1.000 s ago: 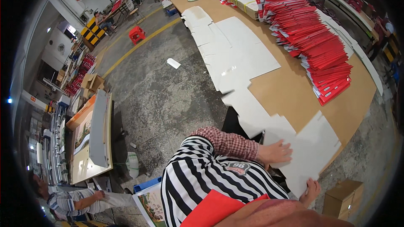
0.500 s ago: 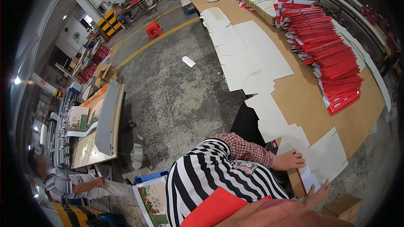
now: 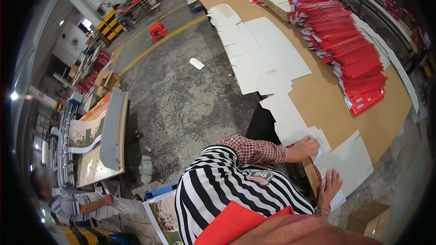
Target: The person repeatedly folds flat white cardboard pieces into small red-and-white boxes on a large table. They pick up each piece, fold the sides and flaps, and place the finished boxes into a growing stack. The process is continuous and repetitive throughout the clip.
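A flat white paper piece with a red edge point(image 3: 337, 198) lies at the near edge of the table, partly covered by my hands. At its far end my left hand point(image 3: 303, 149) is closed, its curled fingers pinching the paper's edge. My right hand point(image 3: 330, 187) rests on the near end, fingers stretched out and spread. Under and beside the paper are white cardboard sheets point(image 3: 352, 163) that cover part of the brown tabletop point(image 3: 324, 102). How the paper is folded is hidden by my hands.
A long row of overlapping red-and-white folded pieces point(image 3: 340, 50) fills the table's far right, with a strapped bundle point(image 3: 272, 0) behind. An open cardboard box point(image 3: 370, 220) stands at lower right. Left are a machine table point(image 3: 102, 163), a seated person point(image 3: 81, 204) and a red stool point(image 3: 158, 31).
My left hand has gone from loosely spread fingers to a curled grip at the paper's far end. My right hand has moved left and inward, now flat on the paper. The view has shifted slightly.
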A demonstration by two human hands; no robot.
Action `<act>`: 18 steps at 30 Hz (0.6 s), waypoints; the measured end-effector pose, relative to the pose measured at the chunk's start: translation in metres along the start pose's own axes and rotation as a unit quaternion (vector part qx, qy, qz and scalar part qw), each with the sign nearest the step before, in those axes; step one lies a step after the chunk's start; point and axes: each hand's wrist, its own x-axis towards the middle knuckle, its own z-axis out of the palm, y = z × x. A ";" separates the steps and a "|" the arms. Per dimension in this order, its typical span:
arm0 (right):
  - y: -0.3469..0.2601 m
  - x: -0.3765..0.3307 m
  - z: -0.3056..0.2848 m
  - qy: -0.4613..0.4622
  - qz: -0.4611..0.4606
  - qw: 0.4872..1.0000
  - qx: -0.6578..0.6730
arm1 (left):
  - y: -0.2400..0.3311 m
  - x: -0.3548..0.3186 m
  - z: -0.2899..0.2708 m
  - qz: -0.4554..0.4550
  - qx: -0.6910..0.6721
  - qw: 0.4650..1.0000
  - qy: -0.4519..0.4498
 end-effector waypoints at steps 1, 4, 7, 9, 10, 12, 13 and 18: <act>-0.004 0.001 -0.006 -0.005 0.004 1.000 -0.014 | 0.016 -0.003 0.000 0.033 -0.004 0.999 0.000; -0.012 -0.010 -0.019 0.055 0.049 0.996 -0.050 | 0.050 -0.011 -0.001 0.109 -0.019 0.992 -0.068; 0.015 -0.049 -0.013 0.320 0.214 0.918 0.091 | 0.049 -0.004 -0.002 0.103 -0.012 0.987 -0.122; 0.025 -0.083 -0.007 0.488 0.360 0.678 0.414 | 0.050 -0.001 -0.004 0.101 -0.048 0.984 -0.141; 0.037 -0.101 -0.005 0.510 0.324 0.598 0.527 | 0.052 0.010 -0.009 0.107 -0.072 0.979 -0.158; 0.057 -0.119 0.001 0.509 0.231 0.400 0.727 | 0.055 0.013 -0.003 0.118 -0.119 0.973 -0.161; 0.048 -0.112 -0.010 0.555 0.224 0.459 0.657 | 0.057 0.020 0.008 0.142 -0.136 0.967 -0.162; -0.008 -0.016 -0.084 0.630 0.171 0.527 0.544 | 0.071 0.036 0.029 0.177 -0.183 0.957 -0.140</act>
